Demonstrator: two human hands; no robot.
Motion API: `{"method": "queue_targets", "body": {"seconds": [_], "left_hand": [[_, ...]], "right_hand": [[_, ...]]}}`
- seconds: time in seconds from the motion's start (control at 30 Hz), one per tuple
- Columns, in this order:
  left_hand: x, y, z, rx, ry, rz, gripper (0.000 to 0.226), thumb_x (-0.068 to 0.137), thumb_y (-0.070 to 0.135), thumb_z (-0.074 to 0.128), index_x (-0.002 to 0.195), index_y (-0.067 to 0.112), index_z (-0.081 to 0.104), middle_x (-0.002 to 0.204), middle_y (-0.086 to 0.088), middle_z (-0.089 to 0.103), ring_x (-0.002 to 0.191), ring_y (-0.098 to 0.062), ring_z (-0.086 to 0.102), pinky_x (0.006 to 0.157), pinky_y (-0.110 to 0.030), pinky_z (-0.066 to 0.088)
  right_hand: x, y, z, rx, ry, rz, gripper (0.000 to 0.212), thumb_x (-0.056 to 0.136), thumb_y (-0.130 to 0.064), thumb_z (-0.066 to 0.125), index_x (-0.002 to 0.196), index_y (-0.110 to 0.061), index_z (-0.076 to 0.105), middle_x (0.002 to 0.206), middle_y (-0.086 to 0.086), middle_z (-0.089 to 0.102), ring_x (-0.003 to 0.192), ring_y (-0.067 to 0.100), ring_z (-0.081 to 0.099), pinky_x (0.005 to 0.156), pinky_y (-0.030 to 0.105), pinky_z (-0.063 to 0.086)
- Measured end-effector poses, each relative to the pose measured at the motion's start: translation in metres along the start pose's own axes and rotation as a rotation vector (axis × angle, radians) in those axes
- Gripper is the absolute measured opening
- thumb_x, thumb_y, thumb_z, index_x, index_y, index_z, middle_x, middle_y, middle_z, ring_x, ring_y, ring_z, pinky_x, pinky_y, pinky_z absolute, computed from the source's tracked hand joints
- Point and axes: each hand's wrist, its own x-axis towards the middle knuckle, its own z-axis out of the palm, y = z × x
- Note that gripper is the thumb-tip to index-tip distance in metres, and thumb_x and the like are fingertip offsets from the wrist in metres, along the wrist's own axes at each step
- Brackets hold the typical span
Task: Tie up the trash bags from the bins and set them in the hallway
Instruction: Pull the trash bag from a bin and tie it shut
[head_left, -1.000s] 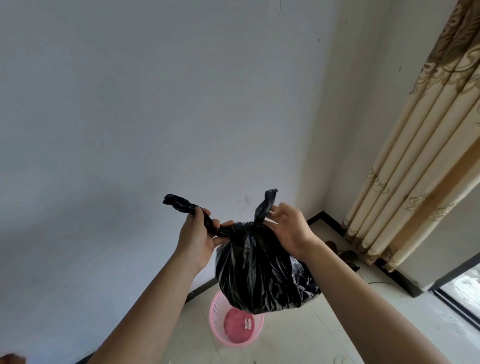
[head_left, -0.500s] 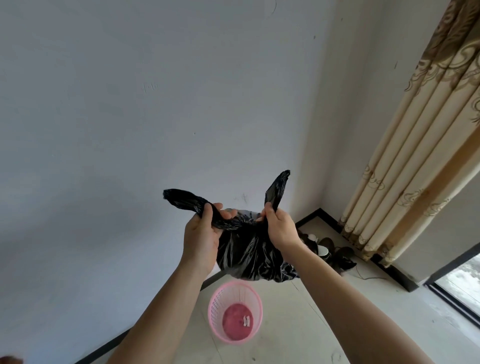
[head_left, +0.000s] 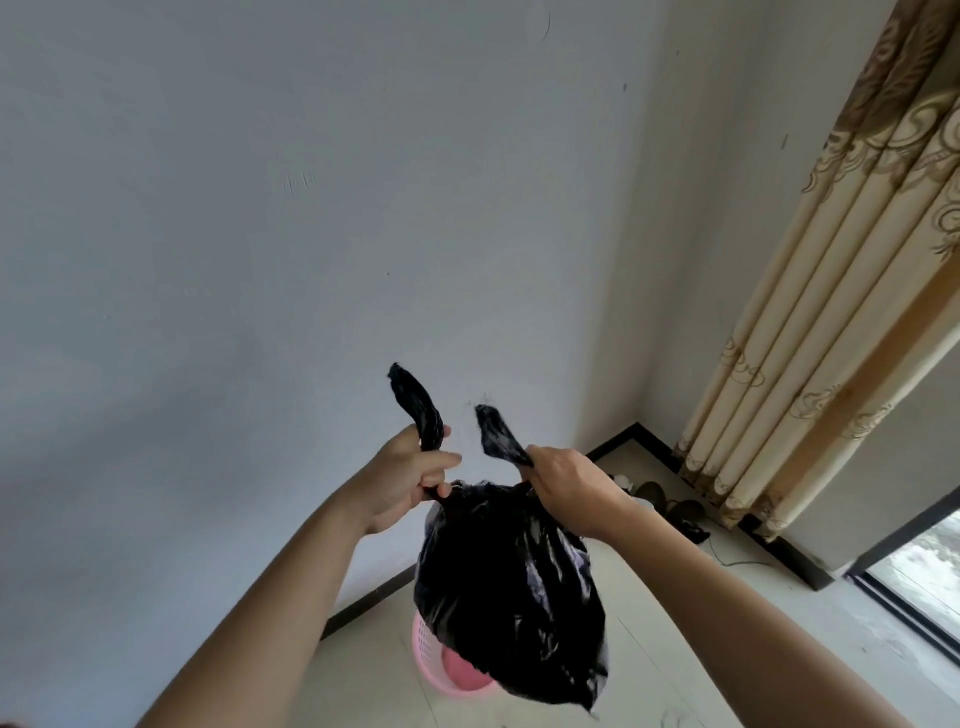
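Trash bag, black and glossy, hangs in mid-air between both hands, held up in front of the pale wall and apart from it. Left hand grips the left ear of the bag's mouth, fingers curled tight round the twisted plastic, and the loose end curves up above the fist. Right hand grips the right ear the same way, fingers closed round its base, and the short tip points up and to the left. The two ears stand apart with a gap of bare wall between them, not yet crossed or knotted. Below the fists the bag bulges full, and its lowest corner sags down to the right.

Pink plastic bin sits on the floor behind the bag near the black baseboard; only its left wall and part of its rim show past the bag's edge. Light tiled floor lies open to the right of the bag. Further right, in the corner, dark shoes lie beside the hem of the beige patterned curtain, a thin cable trails near them, and a dark door frame edges the bright opening at far right
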Motion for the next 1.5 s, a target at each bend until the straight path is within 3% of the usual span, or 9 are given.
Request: {"method": "queue_targets", "body": {"seconds": [0.13, 0.3, 0.37, 0.47, 0.8, 0.93, 1.03, 1.17, 1.5], "left_hand": [[0.003, -0.003, -0.008, 0.374, -0.21, 0.03, 0.038, 0.08, 0.013, 0.079, 0.11, 0.015, 0.055, 0.066, 0.002, 0.035, 0.064, -0.012, 0.037, 0.059, -0.026, 0.035], [0.004, 0.001, 0.003, 0.31, -0.2, 0.012, 0.048, 0.082, 0.017, 0.078, 0.126, 0.023, 0.059, 0.093, 0.002, 0.074, 0.081, -0.009, 0.069, 0.068, -0.023, 0.051], [0.002, 0.002, 0.011, 0.31, -0.19, 0.05, 0.026, 0.095, 0.027, 0.062, 0.118, 0.017, 0.066, 0.061, 0.01, 0.055, 0.054, -0.009, 0.051, 0.055, -0.02, 0.038], [0.005, 0.0, 0.011, 0.137, -0.158, 0.003, 0.039, 0.097, 0.041, 0.051, 0.114, 0.012, 0.069, 0.063, 0.004, 0.016, 0.054, -0.013, 0.015, 0.051, -0.025, 0.017], [0.0, 0.008, -0.001, -0.019, -0.321, -0.193, 0.059, 0.097, 0.055, 0.04, 0.115, 0.007, 0.069, 0.064, 0.0, 0.031, 0.056, -0.013, 0.013, 0.05, -0.025, 0.016], [0.0, 0.01, 0.004, 0.068, -0.377, -0.254, 0.065, 0.096, 0.059, 0.036, 0.113, 0.006, 0.071, 0.066, -0.001, 0.036, 0.056, -0.014, 0.013, 0.052, -0.027, 0.014], [-0.002, 0.011, 0.006, 0.125, -0.404, -0.293, 0.073, 0.097, 0.062, 0.03, 0.121, 0.004, 0.067, 0.066, -0.003, 0.039, 0.056, -0.016, 0.013, 0.052, -0.028, 0.014], [-0.003, 0.004, -0.008, -0.036, -0.365, -0.256, 0.066, 0.097, 0.061, 0.031, 0.126, 0.01, 0.061, 0.076, -0.012, 0.056, 0.05, -0.014, 0.027, 0.046, -0.024, 0.019], [-0.011, -0.003, -0.006, -0.354, -0.151, -0.118, 0.066, 0.101, 0.058, 0.021, 0.125, 0.012, 0.062, 0.118, -0.029, 0.067, 0.08, -0.03, 0.073, 0.046, -0.024, 0.046]], "right_hand": [[0.003, -0.016, -0.008, -0.135, -0.125, -0.102, 0.026, 0.105, -0.034, 0.034, 0.088, -0.016, 0.043, 0.091, 0.01, 0.06, 0.083, 0.031, 0.056, 0.074, 0.043, 0.045], [0.007, -0.02, -0.016, -0.151, -0.137, -0.125, 0.033, 0.105, -0.035, 0.034, 0.096, -0.01, 0.053, 0.094, 0.014, 0.064, 0.088, 0.033, 0.06, 0.075, 0.041, 0.046], [0.008, -0.02, -0.015, -0.092, -0.152, -0.098, 0.039, 0.105, -0.043, 0.033, 0.091, -0.012, 0.052, 0.083, 0.01, 0.061, 0.078, 0.029, 0.059, 0.072, 0.04, 0.048], [0.01, -0.016, -0.015, 0.172, -0.197, 0.001, 0.041, 0.099, -0.052, 0.046, 0.08, -0.016, 0.053, 0.069, 0.001, 0.055, 0.062, 0.016, 0.052, 0.061, 0.027, 0.044], [0.013, 0.019, -0.04, 0.983, -0.02, 0.352, 0.059, 0.099, -0.061, 0.033, 0.122, -0.015, 0.063, 0.115, 0.004, 0.068, 0.078, 0.015, 0.063, 0.07, 0.028, 0.049], [0.028, -0.004, -0.047, 1.155, -0.098, 0.378, 0.063, 0.089, -0.069, 0.049, 0.12, -0.016, 0.064, 0.115, 0.0, 0.072, 0.069, 0.011, 0.057, 0.06, 0.024, 0.044], [0.031, -0.014, -0.043, 1.177, -0.139, 0.262, 0.035, 0.092, -0.041, 0.066, 0.11, -0.012, 0.072, 0.093, -0.002, 0.071, 0.063, 0.008, 0.05, 0.057, 0.021, 0.04], [0.029, -0.005, -0.039, 1.357, -0.055, 0.229, 0.018, 0.096, -0.011, 0.06, 0.109, -0.005, 0.072, 0.079, -0.001, 0.062, 0.067, 0.008, 0.056, 0.061, 0.019, 0.047], [0.009, -0.002, -0.029, 1.259, 0.076, 0.168, 0.025, 0.103, -0.02, 0.049, 0.114, -0.005, 0.065, 0.098, 0.001, 0.07, 0.097, 0.012, 0.069, 0.077, 0.024, 0.054]]}}
